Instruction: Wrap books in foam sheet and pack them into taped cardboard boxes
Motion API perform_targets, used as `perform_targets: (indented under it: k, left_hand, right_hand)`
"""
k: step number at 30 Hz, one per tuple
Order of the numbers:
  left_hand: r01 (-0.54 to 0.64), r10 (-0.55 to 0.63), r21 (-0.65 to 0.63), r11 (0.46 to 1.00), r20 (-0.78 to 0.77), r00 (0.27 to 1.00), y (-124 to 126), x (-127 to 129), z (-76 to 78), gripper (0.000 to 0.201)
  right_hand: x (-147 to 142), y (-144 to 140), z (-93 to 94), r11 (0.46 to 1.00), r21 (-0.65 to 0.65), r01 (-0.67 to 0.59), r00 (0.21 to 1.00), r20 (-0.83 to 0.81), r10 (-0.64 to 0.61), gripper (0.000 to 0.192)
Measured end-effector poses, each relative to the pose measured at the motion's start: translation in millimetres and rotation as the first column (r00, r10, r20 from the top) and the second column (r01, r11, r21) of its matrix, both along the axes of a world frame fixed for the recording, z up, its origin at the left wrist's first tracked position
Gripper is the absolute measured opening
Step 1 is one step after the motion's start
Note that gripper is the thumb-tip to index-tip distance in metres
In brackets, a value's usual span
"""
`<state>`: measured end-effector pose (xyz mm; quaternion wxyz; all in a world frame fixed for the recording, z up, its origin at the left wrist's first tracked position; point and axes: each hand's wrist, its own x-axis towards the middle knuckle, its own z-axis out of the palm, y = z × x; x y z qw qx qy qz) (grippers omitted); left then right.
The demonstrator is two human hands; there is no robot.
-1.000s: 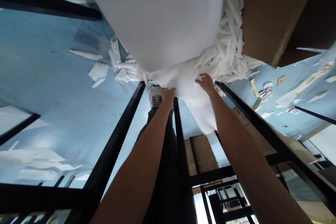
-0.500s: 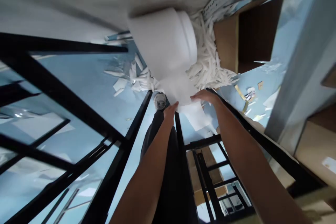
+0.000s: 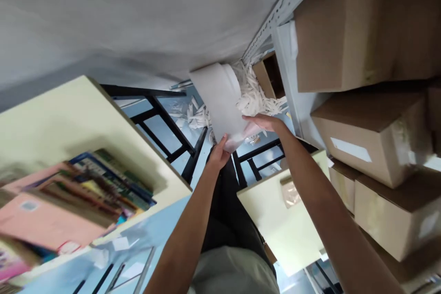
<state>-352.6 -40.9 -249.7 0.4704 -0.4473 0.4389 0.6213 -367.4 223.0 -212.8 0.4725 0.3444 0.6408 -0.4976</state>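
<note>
A large roll of white packing foam (image 3: pixel 222 96) lies on the floor against the wall, its loose end drawn toward me. My left hand (image 3: pixel 219 154) pinches the near left edge of that sheet, thumb on top. At the sheet's right edge is my right hand (image 3: pixel 264 122), fingers pointing left and closed on the foam, with a thin, see-through part hanging below it. Part of the right fingers is hidden by the sheet.
A heap of white foam strips (image 3: pixel 257 96) and an open carton (image 3: pixel 270 76) lie beside the roll. Cream tabletops on black frames flank me, the left one (image 3: pixel 113 124) bearing books (image 3: pixel 103 188). Cardboard boxes (image 3: pixel 358 133) are stacked on the right.
My view has risen and drawn back, bringing the tabletops, books and stacked boxes into sight. Both hands remain on the foam sheet, its loose end now lifted closer to me.
</note>
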Motion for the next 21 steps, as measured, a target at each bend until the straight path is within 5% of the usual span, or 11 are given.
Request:
perform_targets:
  k: [4, 10, 15, 21]
  left_hand:
    - [0.067, -0.07, 0.238, 0.969, 0.006, 0.997, 0.3, -7.7, 82.7, 0.029]
    - [0.214, -0.191, 0.319, 0.923, -0.102, 0.976, -18.3, -20.7, 177.5, 0.037]
    - [0.319, -0.296, 0.279, 0.906, -0.121, 0.948, -36.6, -17.5, 219.0, 0.031]
    - [0.376, -0.328, 0.242, 0.895, -0.218, 0.919, -39.7, 17.4, 249.5, 0.037]
  right_hand:
    - [7.6, -9.1, 80.5, 0.994, -0.103, 0.028, 1.0, -0.003, -0.028, 0.068]
    - [28.4, 6.9, 189.1, 0.99, -0.061, 0.127, 0.977, -0.162, -0.136, 0.066]
    - [68.1, 20.2, 251.4, 0.964, 0.03, 0.265, 0.934, -0.257, -0.248, 0.065]
    - [132.9, 13.4, 309.5, 0.893, -0.103, 0.437, 0.801, -0.406, -0.439, 0.063]
